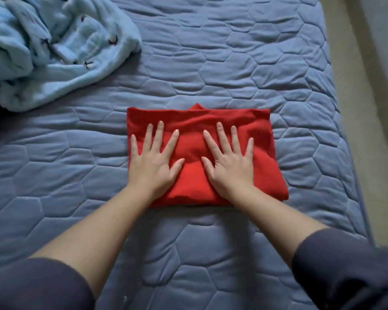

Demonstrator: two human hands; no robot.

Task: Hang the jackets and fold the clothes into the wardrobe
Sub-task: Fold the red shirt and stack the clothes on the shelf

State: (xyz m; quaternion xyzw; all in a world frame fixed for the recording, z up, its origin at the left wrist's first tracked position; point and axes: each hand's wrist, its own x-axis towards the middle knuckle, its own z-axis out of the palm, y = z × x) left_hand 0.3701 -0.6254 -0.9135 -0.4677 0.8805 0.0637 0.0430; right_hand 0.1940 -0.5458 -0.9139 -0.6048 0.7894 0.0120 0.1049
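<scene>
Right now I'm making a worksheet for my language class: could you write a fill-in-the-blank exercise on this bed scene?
1. The left hand and right hand lie flat on a folded garment coloured ____.
2. The crumpled fleece at the far left of the bed is light ____.
3. Of the two clothes, the one not yet folded is the ____.
Missing words: red; blue; fleece.
</scene>
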